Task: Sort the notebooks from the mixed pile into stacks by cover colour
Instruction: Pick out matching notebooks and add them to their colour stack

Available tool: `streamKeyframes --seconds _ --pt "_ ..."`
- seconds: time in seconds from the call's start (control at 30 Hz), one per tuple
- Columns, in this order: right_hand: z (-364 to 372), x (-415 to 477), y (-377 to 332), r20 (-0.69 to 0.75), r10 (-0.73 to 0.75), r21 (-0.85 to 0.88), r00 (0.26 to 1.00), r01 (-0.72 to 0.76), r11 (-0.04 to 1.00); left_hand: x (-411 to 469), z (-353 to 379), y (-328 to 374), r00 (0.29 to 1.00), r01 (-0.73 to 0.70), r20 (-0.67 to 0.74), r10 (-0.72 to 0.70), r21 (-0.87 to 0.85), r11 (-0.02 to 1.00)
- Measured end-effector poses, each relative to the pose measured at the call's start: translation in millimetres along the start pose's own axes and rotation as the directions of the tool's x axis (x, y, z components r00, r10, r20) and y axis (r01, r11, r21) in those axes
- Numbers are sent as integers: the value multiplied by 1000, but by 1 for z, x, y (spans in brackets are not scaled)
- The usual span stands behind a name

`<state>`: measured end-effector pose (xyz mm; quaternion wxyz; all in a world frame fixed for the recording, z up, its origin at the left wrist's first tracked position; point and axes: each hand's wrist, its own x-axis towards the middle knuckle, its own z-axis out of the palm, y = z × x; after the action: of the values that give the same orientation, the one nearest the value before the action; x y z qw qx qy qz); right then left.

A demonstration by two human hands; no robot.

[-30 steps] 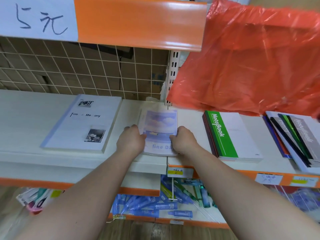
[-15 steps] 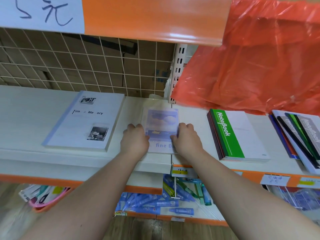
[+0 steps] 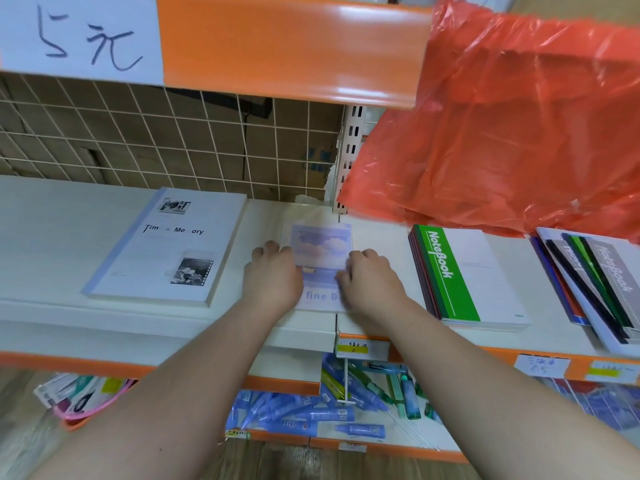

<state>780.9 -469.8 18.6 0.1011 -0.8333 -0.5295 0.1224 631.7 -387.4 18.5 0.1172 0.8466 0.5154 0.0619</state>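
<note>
My left hand [image 3: 273,275] and right hand [image 3: 370,282] each grasp a side of the lilac notebook [image 3: 322,244], which lies flat near the shelf's [image 3: 52,237] front edge, about midway along. Toward the left end a pale blue-spined notebook [image 3: 166,251] lies alone. To the right the green-banded stack [image 3: 464,275] looks squared, but the fanned pile [image 3: 595,285] at the right end still mixes grey, green and black covers. I judge the sorting roughly half done.
</note>
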Motion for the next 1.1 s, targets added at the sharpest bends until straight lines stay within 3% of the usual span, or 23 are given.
streamKeyframes --seconds 0.13,0.23,0.57,0.73,1.1 --pt "-14 3 15 -20 -119 -209 993 112 972 5 -13 22 980 -198 41 194 132 971" --pt "-26 0 26 -1 -101 -263 995 97 960 4 -18 39 963 -271 66 262 201 941" --pt "-64 -43 102 -98 56 -235 994 -77 969 -2 0 123 913 -409 63 404 175 896" --pt "-90 -70 176 -115 163 -193 980 -183 964 -14 12 197 869 -495 68 490 140 858" --pt "-131 -105 334 -134 254 -207 958 -278 938 -40 53 345 843 -537 119 524 167 827"
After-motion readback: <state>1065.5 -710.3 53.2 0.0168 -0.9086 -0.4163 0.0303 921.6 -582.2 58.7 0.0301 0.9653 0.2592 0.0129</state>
